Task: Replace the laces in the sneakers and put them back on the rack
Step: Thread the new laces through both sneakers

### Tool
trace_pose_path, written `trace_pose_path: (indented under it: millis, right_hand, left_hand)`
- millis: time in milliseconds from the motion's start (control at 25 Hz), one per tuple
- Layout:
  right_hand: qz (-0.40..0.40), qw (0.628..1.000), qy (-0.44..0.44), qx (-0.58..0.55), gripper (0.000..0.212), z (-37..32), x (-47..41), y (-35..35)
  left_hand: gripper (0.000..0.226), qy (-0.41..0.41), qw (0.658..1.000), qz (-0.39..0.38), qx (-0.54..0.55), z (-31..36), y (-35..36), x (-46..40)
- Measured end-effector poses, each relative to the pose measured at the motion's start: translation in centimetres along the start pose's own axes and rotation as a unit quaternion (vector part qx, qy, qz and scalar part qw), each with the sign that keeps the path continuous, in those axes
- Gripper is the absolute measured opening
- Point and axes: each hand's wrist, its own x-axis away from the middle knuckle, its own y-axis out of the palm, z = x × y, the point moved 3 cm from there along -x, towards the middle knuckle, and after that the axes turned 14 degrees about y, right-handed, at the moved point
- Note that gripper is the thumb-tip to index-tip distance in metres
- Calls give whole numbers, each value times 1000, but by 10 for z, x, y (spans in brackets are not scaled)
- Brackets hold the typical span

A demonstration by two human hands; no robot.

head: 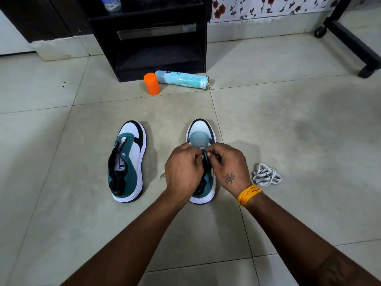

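At the centre of the frame I see both hands meeting over a teal and white sneaker (pixel 201 133) on the tiled floor (pixel 288 124). My left hand (pixel 182 168) and right hand (pixel 228 164) each pinch its eyelet flap. A second sneaker (pixel 128 162) lies left; a loose white lace (pixel 266 175) lies right. The black rack (pixel 156 38) stands at the top.

We see a pale tiled floor (pixel 288 112), a black cabinet (pixel 158 38), floral wallpaper (pixel 268 5) and a wheeled stand (pixel 350 38).
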Motion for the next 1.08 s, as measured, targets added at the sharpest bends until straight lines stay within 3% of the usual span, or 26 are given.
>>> trace_pose_path:
  millis: [160, 440, 480, 600, 680, 960, 1080]
  right_hand:
    - [0, 999, 6, 39, 5, 1, -2, 3]
    - [78, 971, 215, 75, 10, 46, -3, -9]
    - [76, 973, 192, 99, 10, 42, -2, -11]
    - [27, 988, 16, 151, 26, 7, 3, -7]
    - [-9, 987, -45, 157, 20, -5, 6, 0]
    - [39, 969, 113, 217, 9, 33, -6, -11]
    - [14, 983, 17, 181, 24, 12, 2, -8]
  left_hand:
    - [8, -7, 999, 22, 45, -2, -3, 4]
    - [22, -34, 996, 35, 71, -18, -4, 16]
    - [22, -36, 996, 35, 74, -20, -3, 17]
    - [20, -36, 996, 34, 79, -21, 0, 16]
    - [20, -35, 995, 37, 82, -22, 0, 16]
    - [24, -32, 993, 51, 103, -22, -1, 22]
    - [29, -40, 991, 60, 113, -22, -1, 22]
